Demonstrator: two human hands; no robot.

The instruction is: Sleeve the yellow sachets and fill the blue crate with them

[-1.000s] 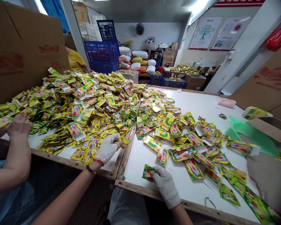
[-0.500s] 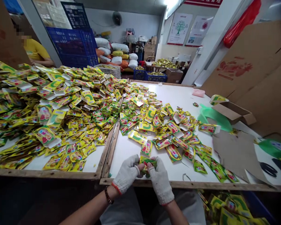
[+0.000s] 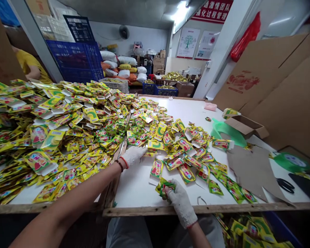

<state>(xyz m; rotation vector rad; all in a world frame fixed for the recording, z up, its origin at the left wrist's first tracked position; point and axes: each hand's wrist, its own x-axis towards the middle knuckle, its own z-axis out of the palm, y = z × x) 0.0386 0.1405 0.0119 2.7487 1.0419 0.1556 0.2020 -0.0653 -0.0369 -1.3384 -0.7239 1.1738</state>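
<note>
My right hand (image 3: pixel 179 198), in a white knitted glove, is closed around a small bunch of green-and-yellow sachets (image 3: pixel 165 188) above the table's front edge. My left hand (image 3: pixel 134 155), gloved too, reaches forward with its fingers stretched out at the left end of a flat yellow printed box (image 3: pixel 156 144); whether it touches the box is unclear. Between the hands lies another small box (image 3: pixel 156 168) with a white flap open. Several more boxes and sachets (image 3: pixel 186 148) are spread just beyond.
A large heap of boxes and sachets (image 3: pixel 74 113) covers the left table. To the right lie a torn cardboard sheet (image 3: pixel 245 168), black scissors (image 3: pixel 285 185), a green tape roll (image 3: pixel 291 162) and an open carton (image 3: pixel 246 125). A wooden strip divides the tables. A person in yellow (image 3: pixel 32 65) is at far left.
My left hand has let go of the sachets and moved forward and left to the boxes. My right hand keeps the sachets. The view has shifted slightly right and up.
</note>
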